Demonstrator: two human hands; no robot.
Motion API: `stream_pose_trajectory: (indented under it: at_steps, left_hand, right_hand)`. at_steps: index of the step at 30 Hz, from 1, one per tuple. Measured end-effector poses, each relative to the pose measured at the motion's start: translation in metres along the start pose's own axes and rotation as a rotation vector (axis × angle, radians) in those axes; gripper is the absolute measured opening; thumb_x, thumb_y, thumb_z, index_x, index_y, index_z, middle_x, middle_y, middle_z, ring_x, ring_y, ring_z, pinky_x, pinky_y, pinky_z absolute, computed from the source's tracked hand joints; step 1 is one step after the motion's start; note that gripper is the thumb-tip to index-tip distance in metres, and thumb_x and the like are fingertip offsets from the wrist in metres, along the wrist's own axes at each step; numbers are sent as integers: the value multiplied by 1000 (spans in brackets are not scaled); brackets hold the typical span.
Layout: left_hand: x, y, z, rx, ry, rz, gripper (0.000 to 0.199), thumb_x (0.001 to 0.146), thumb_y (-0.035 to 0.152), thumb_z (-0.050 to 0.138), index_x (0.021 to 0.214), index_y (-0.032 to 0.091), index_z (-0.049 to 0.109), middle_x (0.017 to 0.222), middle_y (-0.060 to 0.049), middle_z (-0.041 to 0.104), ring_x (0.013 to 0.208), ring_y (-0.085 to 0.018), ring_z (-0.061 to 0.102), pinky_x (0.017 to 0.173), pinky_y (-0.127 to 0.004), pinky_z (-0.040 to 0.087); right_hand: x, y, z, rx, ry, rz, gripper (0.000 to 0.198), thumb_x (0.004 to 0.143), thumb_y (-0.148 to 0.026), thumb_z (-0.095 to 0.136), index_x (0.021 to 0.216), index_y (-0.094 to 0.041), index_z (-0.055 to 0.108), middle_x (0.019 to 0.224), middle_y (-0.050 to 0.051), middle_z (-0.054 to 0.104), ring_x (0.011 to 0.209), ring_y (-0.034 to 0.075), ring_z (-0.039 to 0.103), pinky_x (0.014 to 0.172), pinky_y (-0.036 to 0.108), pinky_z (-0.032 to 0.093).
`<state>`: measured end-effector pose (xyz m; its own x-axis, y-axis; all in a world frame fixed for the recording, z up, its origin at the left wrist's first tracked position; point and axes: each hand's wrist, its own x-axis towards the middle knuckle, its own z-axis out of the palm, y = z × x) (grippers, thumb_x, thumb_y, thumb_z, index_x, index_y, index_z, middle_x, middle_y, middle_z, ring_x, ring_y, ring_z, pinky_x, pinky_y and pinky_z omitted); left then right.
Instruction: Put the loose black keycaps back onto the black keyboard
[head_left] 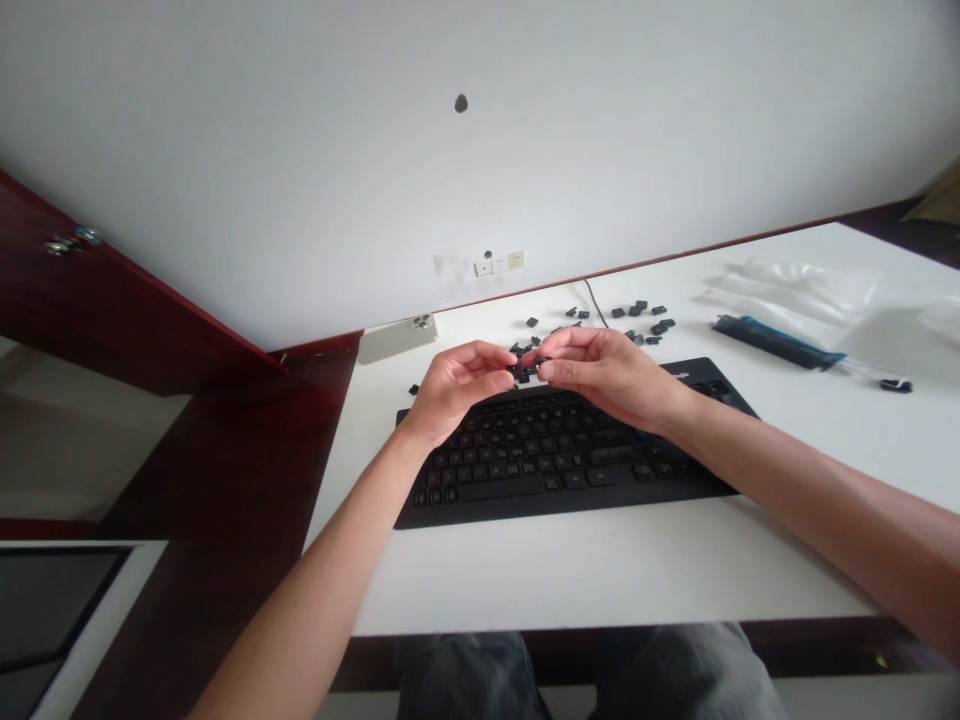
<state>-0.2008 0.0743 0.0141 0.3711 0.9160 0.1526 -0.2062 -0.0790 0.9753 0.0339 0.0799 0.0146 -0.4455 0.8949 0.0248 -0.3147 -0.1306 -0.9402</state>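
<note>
Above the far edge of a black keyboard (499, 488), my left hand (461, 388) and my right hand (611, 378) face each other, fingertips a short way apart. Thumb and forefinger of the left are pinched on a small black piece that looks like a keycap. Another such keycap (541, 362) sits between the right thumb and fingers. Loose black keycaps (523, 378) lie on the table just behind and below the fingertips, so the held pieces are partly hard to separate from them. My right forearm covers part of the keyboard's right end.
More keycaps (637, 322) are scattered behind the right hand, near a cable (596, 302). A phone (397, 340) lies at the back left of the white table (600, 570). On the right are a dark brush-like tool (780, 343) and clear plastic bags (795, 290).
</note>
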Motion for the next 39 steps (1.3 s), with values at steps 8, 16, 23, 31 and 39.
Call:
stream_pose_trajectory:
  at_steps: [8, 16, 23, 31, 39]
  left_hand:
    - [1, -5, -4, 35, 3, 0, 28, 79, 34, 93, 100, 21, 80, 101, -4, 80, 87, -14, 73, 90, -30, 58]
    - [2, -5, -5, 51, 7, 7, 28, 79, 34, 92, 101, 21, 81, 100, -4, 80, 86, -14, 73, 90, -30, 57]
    - [2, -6, -7, 53, -4, 18, 27, 80, 34, 92, 102, 21, 81, 100, -4, 79, 86, -13, 72, 89, -29, 57]
    - [3, -4, -4, 115, 54, 35, 29, 79, 37, 92, 100, 20, 82, 101, -6, 80, 88, -15, 73, 91, -31, 57]
    - [3, -4, -4, 122, 69, 37, 28, 79, 36, 93, 100, 21, 83, 100, -5, 80, 87, -14, 73, 91, -30, 57]
  right_hand:
    - [0, 2, -2, -144, 15, -53, 26, 88, -46, 86, 101, -24, 82, 110, 6, 80, 89, 17, 65, 84, 33, 51]
    - [2, 2, -3, -92, 64, 2, 30, 67, -43, 100, 87, -26, 86, 93, 4, 79, 89, 20, 68, 90, 39, 54]
    - [1, 3, -4, -271, 90, -78, 30, 71, -41, 98, 90, -25, 82, 94, 3, 79, 92, 22, 72, 96, 42, 56]
    - [0, 0, 2, -258, 60, -158, 39, 72, -38, 96, 104, -22, 79, 109, 7, 83, 109, 27, 78, 109, 49, 58]
    - [1, 1, -2, -282, 68, -148, 29, 73, -44, 96, 92, -25, 84, 105, 6, 84, 100, 26, 79, 102, 47, 62]
